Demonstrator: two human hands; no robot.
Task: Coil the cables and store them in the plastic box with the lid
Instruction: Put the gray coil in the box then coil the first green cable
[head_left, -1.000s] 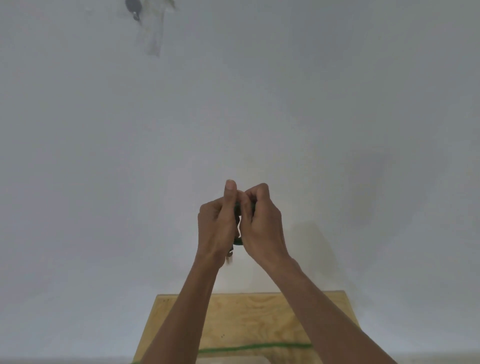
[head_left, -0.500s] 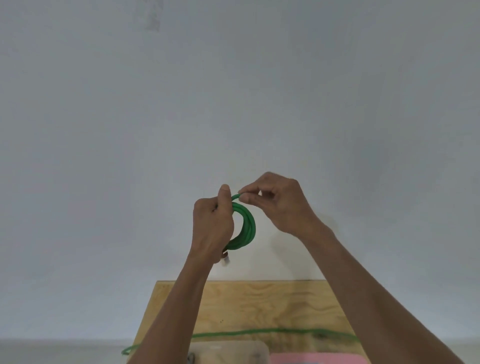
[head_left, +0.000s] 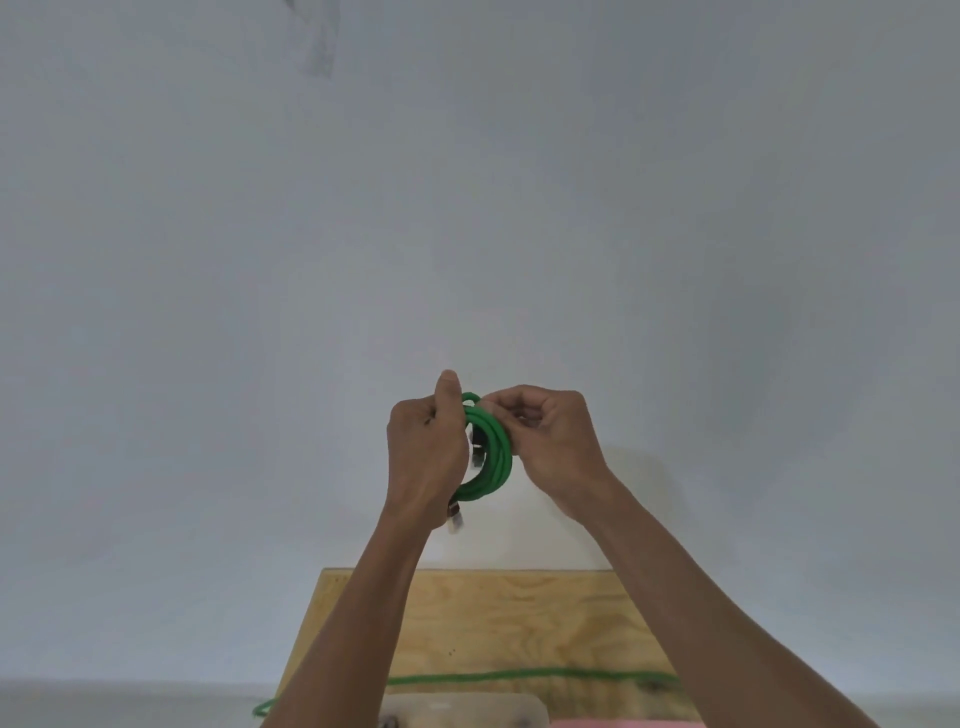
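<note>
A green cable (head_left: 491, 447) is wound into a small coil held up in front of a white wall. My left hand (head_left: 423, 449) grips the coil's left side, thumb up, with a plug end (head_left: 455, 518) hanging below the fist. My right hand (head_left: 550, 441) pinches the coil's upper right side. A loose green cable (head_left: 519, 675) lies across the plywood table (head_left: 519, 613) below. A clear plastic box (head_left: 462, 711) shows only its top edge at the bottom of the view.
A pink object (head_left: 623, 723) peeks in at the bottom edge, right of the box. The white wall (head_left: 467, 208) fills most of the view behind the table.
My hands went from pressed together to apart, showing the coil. My right hand has since come back onto the coil, which now shows more loops. The view has tilted down slightly.
</note>
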